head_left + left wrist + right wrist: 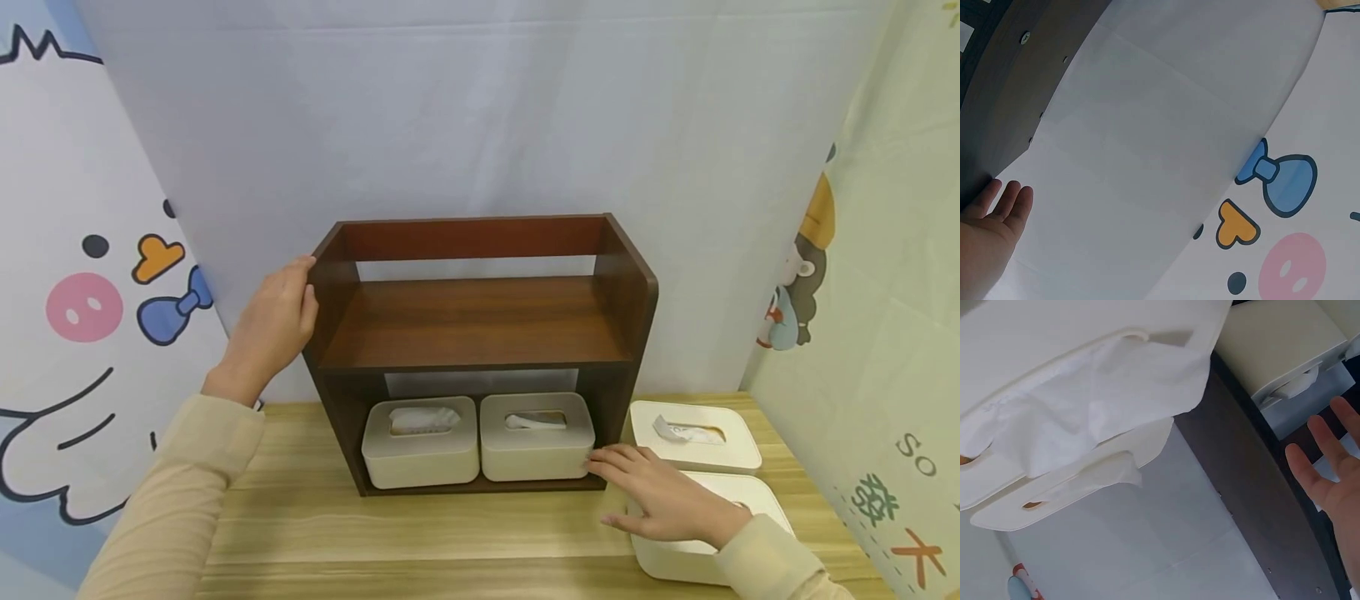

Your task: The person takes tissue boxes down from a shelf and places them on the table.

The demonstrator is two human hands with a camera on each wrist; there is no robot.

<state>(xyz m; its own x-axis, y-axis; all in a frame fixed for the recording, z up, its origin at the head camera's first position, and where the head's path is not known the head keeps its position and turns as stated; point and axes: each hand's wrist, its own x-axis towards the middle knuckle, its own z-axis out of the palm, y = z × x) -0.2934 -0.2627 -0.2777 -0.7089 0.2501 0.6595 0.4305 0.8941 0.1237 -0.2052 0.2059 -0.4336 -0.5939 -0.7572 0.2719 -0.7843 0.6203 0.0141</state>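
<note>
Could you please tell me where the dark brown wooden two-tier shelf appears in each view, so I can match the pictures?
Head: the dark brown wooden two-tier shelf stands near the centre.
Left wrist: one side panel of it fills the upper-left corner.
Right wrist: its other side panel slants from upper middle to lower right.
Shared landmark: the pale grey cloth backdrop.

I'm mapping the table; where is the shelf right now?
In the head view, the shelf stands mid-picture on the table, the left hand at its left side and the right hand by its lower right corner.
</note>
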